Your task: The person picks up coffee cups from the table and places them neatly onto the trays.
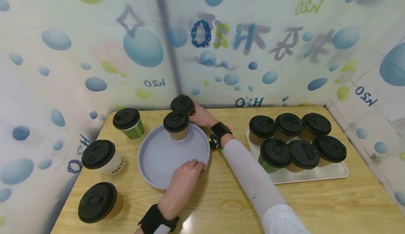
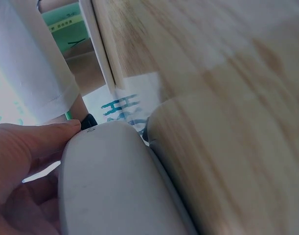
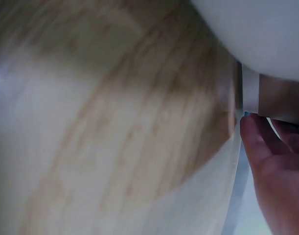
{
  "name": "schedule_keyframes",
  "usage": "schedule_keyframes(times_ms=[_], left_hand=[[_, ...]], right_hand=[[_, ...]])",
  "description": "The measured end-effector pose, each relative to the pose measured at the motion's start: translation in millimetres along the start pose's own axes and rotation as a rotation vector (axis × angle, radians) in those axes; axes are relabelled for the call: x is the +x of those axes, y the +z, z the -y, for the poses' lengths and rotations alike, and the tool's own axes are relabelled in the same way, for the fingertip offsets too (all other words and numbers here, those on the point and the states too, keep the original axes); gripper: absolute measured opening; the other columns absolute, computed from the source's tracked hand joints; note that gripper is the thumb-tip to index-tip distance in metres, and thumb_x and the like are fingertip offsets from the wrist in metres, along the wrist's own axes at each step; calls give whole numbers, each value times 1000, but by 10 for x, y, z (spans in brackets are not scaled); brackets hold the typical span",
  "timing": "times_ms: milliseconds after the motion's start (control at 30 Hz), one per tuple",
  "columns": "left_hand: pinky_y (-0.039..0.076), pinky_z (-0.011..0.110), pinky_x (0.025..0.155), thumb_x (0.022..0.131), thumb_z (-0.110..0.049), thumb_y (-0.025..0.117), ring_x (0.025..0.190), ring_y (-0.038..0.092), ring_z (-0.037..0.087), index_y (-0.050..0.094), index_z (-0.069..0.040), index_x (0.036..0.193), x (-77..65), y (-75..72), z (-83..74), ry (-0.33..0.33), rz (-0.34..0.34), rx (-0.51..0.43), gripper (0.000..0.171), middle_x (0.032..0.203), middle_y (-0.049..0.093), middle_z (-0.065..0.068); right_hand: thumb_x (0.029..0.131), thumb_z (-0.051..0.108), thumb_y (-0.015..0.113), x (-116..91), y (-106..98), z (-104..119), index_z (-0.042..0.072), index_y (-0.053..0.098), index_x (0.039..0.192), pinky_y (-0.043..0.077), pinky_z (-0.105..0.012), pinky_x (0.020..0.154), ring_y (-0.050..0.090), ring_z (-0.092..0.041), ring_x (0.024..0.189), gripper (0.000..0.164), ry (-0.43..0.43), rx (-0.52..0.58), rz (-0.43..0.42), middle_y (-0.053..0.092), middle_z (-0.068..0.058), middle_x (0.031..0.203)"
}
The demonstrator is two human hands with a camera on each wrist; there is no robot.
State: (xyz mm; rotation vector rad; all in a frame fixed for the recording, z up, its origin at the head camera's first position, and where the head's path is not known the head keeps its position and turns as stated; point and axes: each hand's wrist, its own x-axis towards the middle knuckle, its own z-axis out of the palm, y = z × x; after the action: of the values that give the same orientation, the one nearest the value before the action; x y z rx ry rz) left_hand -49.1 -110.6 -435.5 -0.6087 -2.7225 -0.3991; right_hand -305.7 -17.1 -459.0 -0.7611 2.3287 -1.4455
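Observation:
A round grey tray [image 1: 158,160] lies on the wooden table, with one brown paper cup with a black lid [image 1: 176,123] standing at its far side. My left hand [image 1: 186,176] grips the tray's near right rim; in the left wrist view its thumb [image 2: 51,139] presses on the pale rim. Just behind the tray, my right hand [image 1: 201,116] holds another black-lidded paper cup [image 1: 182,103] from its right side. The fingers [image 3: 254,139] touch that cup's side [image 3: 281,100] in the right wrist view, and the first cup partly hides it in the head view.
Along the table's left side stand a green cup [image 1: 131,125], a white cup [image 1: 102,156] and a brown cup [image 1: 101,202], all black-lidded. On the right, a white rectangular tray [image 1: 340,172] carries several lidded cups. A patterned curtain [image 1: 221,68] hangs behind the table.

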Motion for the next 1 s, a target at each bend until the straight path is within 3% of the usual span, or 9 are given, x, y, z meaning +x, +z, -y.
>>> schedule_keyframes(times_ms=[167,400,600,767,1000], left_hand=[[53,32,54,84,-9,85,68,63,17,73,-10,86,-3,19,-1,5,-16,0,12,76,63,1],[53,32,54,85,-8,84,68,63,18,72,-8,87,1,14,-4,13,-16,-6,12,76,63,2],[55,32,56,85,-7,84,69,63,17,73,-8,88,-17,32,3,22,-32,-12,12,77,63,2],[54,32,56,84,-4,83,69,63,17,72,-8,86,-15,16,-7,21,-20,-18,12,77,63,1],[53,34,54,78,0,80,67,62,20,69,-8,86,-21,8,-7,47,-38,-6,16,76,60,2]], right_hand=[[94,30,77,-104,-106,26,1,34,156,45,-44,111,53,-35,135,81,23,-13,-94,50,-21,150],[89,43,80,-296,-194,93,4,37,153,49,-42,104,57,-29,128,87,68,17,-283,55,-15,143],[89,48,80,-516,-186,133,3,40,150,52,-40,102,58,-28,128,86,64,68,-374,56,-16,140],[91,45,79,-747,-220,172,3,38,152,51,-41,104,57,-29,130,84,47,98,-413,54,-17,142],[92,36,80,-1025,-246,306,7,37,153,51,-40,104,58,-28,128,80,-1,138,-396,53,-14,143]])
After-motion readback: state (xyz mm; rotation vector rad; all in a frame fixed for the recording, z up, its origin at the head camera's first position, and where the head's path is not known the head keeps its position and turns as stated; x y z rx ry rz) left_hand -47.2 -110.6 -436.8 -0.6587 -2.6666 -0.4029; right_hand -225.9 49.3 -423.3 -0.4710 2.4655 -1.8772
